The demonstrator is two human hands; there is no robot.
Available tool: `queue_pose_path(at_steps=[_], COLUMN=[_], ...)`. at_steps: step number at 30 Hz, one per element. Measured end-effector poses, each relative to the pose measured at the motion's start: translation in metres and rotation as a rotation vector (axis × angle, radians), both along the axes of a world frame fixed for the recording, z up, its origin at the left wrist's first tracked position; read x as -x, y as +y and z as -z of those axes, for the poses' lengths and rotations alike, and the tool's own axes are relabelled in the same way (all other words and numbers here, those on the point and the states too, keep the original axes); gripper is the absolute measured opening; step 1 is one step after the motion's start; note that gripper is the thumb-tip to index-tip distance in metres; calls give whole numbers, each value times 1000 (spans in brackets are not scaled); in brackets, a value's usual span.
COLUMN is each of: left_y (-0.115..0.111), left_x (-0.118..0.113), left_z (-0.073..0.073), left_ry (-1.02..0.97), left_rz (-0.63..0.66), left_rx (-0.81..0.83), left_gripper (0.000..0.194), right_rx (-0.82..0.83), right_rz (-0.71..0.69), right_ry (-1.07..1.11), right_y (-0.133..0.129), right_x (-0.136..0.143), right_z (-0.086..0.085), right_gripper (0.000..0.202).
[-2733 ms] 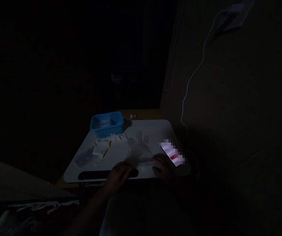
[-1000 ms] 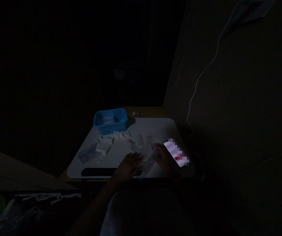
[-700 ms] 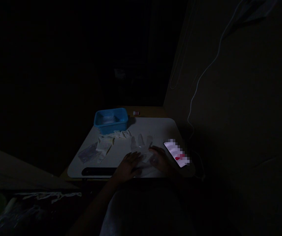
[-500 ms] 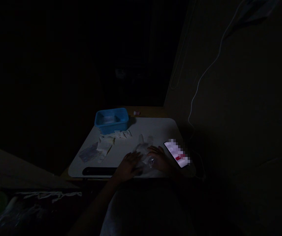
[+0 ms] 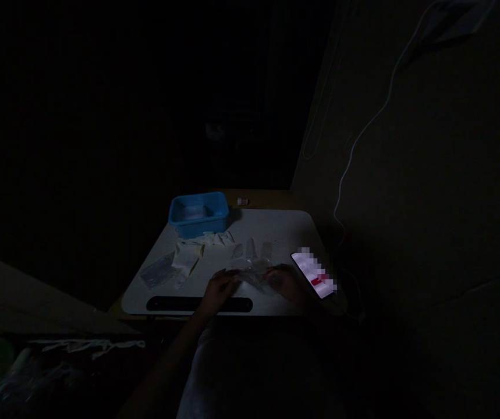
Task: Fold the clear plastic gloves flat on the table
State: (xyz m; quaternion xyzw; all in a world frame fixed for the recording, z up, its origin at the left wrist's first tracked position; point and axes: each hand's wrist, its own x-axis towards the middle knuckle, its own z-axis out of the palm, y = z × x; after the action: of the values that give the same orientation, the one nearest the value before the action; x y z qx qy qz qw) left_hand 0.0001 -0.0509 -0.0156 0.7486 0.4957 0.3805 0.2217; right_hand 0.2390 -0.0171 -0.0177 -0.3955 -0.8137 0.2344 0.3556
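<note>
Near the middle of the near edge of the white, round-cornered bench (image 5: 276,216), a thin, clear plastic glove (image 5: 252,266) lay with its fingers pointing to the far side, its loose cuff bunched between the left hand (image 5: 219,289) and the right hand (image 5: 285,283). Both hands had bent fingers at the cuff, but the dimness hid whether either grip was closed on the film or merely touching it. Such flimsy film could tear if the two hands pulled apart unevenly, and its layers might cling together and fold over. With so little light, a fingertip could easily catch the wrong layer. The smartphone with a lit screen (image 5: 308,270) lay just beside the right hand, so a sideways sweep of that hand might knock it toward the right edge. Left of the glove, the crumpled white sheets (image 5: 186,259) could be dragged along by a stray sleeve or wrist; the blue plastic basin (image 5: 201,227) on the far left seemed at little risk, being well apart from both hands.
</note>
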Motion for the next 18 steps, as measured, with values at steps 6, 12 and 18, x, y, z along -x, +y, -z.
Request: queue_pose_path(at_steps=[6,12,18], left_y=[1,8,10], left_x=[-1,-2,-5], left_z=[2,6,7], left_ry=[-227,-359,-392], left_rz=[-174,-247,-214], left_rx=[184,221,246], left_gripper=[39,39,56], right_rx=[161,191,298], right_rz=[128,192,220], right_ry=[61,48,57], right_y=[5,17,24], right_x=[4,8,13], right_z=[6,6,-4], right_gripper=[15,26,21])
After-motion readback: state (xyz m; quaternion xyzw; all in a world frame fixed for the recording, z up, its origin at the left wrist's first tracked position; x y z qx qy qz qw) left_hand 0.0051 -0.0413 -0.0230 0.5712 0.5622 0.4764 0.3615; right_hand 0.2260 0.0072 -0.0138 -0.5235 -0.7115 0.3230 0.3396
